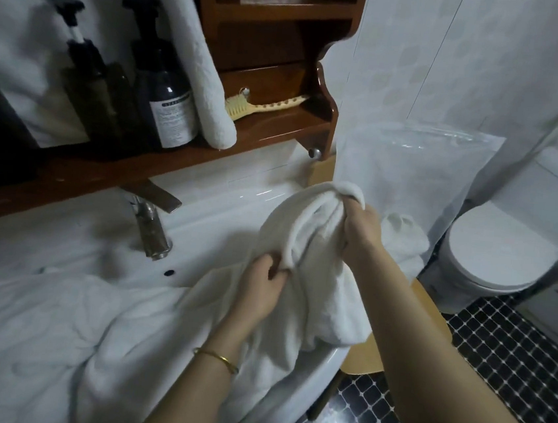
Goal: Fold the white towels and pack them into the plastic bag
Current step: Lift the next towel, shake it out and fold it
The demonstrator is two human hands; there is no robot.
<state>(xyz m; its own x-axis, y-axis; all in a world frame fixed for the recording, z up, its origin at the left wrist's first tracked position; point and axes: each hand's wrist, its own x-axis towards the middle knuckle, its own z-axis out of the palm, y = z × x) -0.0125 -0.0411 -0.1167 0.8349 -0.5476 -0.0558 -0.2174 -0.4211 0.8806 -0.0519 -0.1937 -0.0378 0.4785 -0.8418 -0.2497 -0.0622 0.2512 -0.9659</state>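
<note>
A white towel (306, 235) is bunched and lifted over the right side of the sink. My right hand (363, 229) grips its upper edge; my left hand (262, 289) pinches a lower fold. More white towels (68, 337) lie heaped across the sink basin at the lower left. A clear plastic bag (414, 160) stands upright to the right of the sink, against the tiled wall. Something white (402, 234) shows at the bag's bottom.
A metal faucet (151, 229) rises from the white sink (236, 207). Dark pump bottles (165, 96), a hanging white towel (210, 94) and a comb (261, 104) occupy the wooden shelf. A toilet (494, 247) stands on the right, a wooden stool (406, 331) beneath the bag.
</note>
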